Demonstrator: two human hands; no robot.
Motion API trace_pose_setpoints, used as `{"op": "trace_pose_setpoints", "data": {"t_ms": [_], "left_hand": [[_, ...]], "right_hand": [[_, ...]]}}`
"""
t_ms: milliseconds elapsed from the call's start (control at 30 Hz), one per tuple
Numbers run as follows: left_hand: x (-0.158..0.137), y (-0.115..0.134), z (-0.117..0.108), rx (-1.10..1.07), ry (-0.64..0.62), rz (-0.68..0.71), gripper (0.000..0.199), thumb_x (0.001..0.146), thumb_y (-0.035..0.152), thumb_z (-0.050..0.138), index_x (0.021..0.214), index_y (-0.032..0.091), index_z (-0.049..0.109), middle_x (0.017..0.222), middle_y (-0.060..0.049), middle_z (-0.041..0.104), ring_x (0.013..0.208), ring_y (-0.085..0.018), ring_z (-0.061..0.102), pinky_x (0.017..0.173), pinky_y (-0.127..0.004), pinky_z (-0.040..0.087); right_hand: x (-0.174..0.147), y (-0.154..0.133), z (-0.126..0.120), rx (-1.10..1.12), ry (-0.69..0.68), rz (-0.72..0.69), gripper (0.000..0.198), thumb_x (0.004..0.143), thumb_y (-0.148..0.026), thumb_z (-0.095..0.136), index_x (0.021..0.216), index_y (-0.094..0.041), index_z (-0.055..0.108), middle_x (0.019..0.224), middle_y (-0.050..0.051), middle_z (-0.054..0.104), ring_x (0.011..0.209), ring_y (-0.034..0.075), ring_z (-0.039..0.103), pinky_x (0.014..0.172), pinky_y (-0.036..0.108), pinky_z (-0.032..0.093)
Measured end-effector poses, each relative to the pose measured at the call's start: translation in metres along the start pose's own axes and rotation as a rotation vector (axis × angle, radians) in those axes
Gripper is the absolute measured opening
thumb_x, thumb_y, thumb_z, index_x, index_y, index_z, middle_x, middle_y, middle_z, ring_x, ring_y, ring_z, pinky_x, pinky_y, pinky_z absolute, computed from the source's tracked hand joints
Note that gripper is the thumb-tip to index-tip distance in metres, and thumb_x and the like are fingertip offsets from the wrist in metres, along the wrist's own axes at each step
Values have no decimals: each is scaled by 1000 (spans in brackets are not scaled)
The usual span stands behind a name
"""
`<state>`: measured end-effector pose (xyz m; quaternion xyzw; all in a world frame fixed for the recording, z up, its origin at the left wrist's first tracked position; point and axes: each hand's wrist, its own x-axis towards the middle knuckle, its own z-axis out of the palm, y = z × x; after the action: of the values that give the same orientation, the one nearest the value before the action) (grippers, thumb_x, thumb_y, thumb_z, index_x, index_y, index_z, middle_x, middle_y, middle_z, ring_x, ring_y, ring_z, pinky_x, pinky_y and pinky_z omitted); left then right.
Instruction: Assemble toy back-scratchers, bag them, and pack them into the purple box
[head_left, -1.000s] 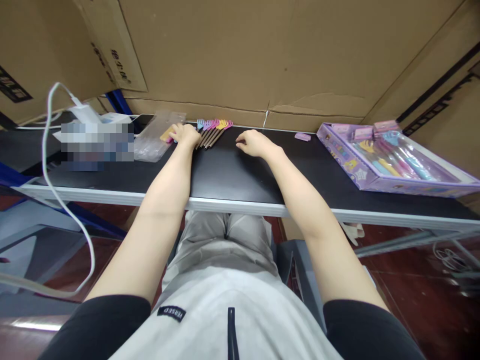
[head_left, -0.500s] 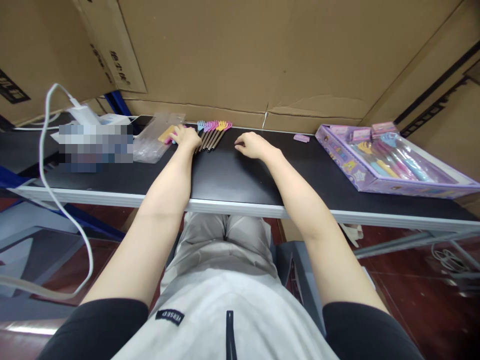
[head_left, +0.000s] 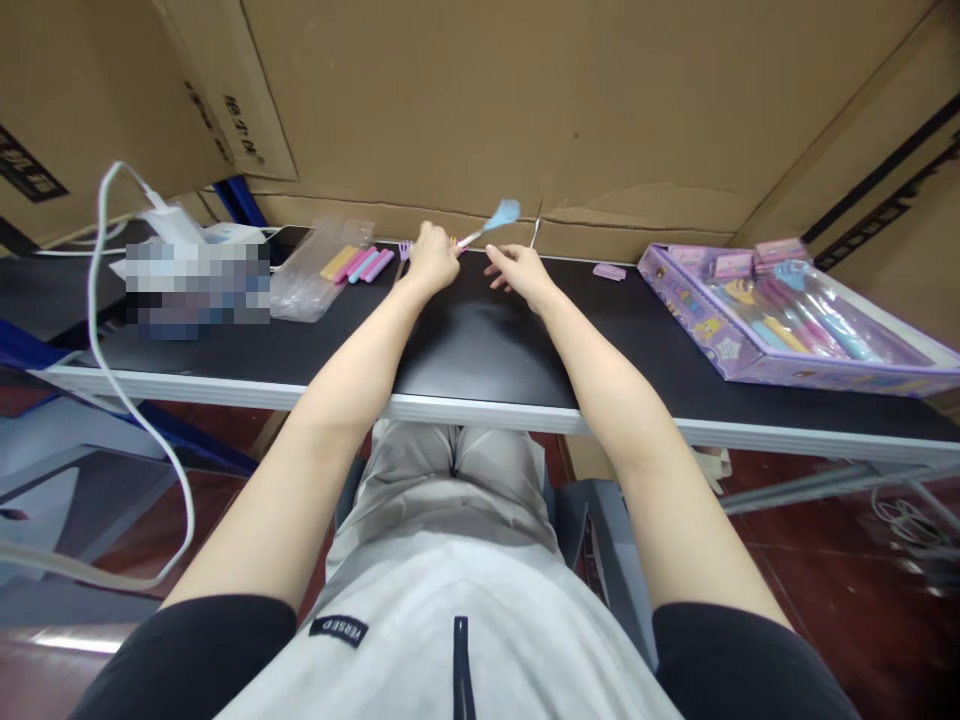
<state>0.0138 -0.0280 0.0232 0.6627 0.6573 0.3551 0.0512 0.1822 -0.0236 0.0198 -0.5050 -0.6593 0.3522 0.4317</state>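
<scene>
My left hand (head_left: 435,260) is closed around a small back scratcher (head_left: 503,213), whose light-blue claw head sticks out to the right on a thin rod. The hand covers its grip end. Close beside it, my right hand (head_left: 519,275) has its fingers apart and slightly bent, near the blue head but apart from it. Behind and under my left hand lie more back scratchers (head_left: 405,250), mostly hidden, with purple and orange tips peeking out. To the left, several coloured handle grips (head_left: 365,265) in yellow, pink and blue lie side by side.
A clear plastic bag (head_left: 304,290) lies left of the grips, near a phone (head_left: 289,243). A white cable (head_left: 94,290) loops at the left. On the right are a small pink piece (head_left: 609,271) and a purple display box (head_left: 720,345) of packaged scratchers. Cardboard walls (head_left: 420,110) stand behind.
My left hand has moved right from the coloured grips and now holds up a blue-headed back scratcher. My right hand has shifted slightly right and up, its fingers more spread.
</scene>
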Motion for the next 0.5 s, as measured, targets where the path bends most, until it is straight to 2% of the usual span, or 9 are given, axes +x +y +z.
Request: {"op": "trace_pose_setpoints", "data": {"t_ms": [100,167,200,300,367,433,500], "left_hand": [[-4,11,10,-89,-122,177,15,95,25,59,95,14,70,111,-16,70,115,-31,65,108,-42,48],[-6,14,7,-116,-180,217,17,95,27,60,89,14,69,104,-14,72,111,-29,65,105,-41,50],[-7,14,3,-112,-174,193,18,95,29,60,90,15,69,104,-14,72,112,-30,65,105,-42,49],[-4,0,-14,-13,-8,-17,23,95,31,58,107,17,72,125,-18,70,130,-39,57,116,-56,39],[-3,-16,-26,73,116,-170,37,93,26,56,126,17,69,146,-21,60,144,-45,43,121,-67,25],[-2,-32,-36,132,140,-311,51,90,22,56,140,14,62,157,-25,50,151,-46,35,123,-69,20],[-1,-45,-41,192,110,-438,60,89,25,59,146,7,57,160,-29,45,152,-45,33,124,-65,23]], "right_hand": [[-6,-8,5,283,-54,131,26,101,-39,68,90,-17,61,74,1,69,53,8,62,58,20,55],[-10,-13,6,398,-50,162,27,103,-35,66,85,-17,56,67,-1,65,52,7,61,56,17,53],[-11,-15,7,439,-38,169,28,104,-34,64,84,-18,55,65,-2,63,52,7,61,57,16,53],[-8,-14,4,510,27,176,29,107,-33,58,83,-19,52,63,-2,62,54,7,62,61,16,55],[-4,-10,2,523,67,187,29,108,-34,56,84,-19,51,63,-3,60,54,7,62,63,18,56],[0,-6,-1,516,90,201,27,109,-35,54,86,-20,52,62,-3,59,54,8,62,65,19,58],[0,-4,-2,498,102,205,26,107,-38,56,89,-20,53,61,-3,58,56,9,64,66,21,60]]}}
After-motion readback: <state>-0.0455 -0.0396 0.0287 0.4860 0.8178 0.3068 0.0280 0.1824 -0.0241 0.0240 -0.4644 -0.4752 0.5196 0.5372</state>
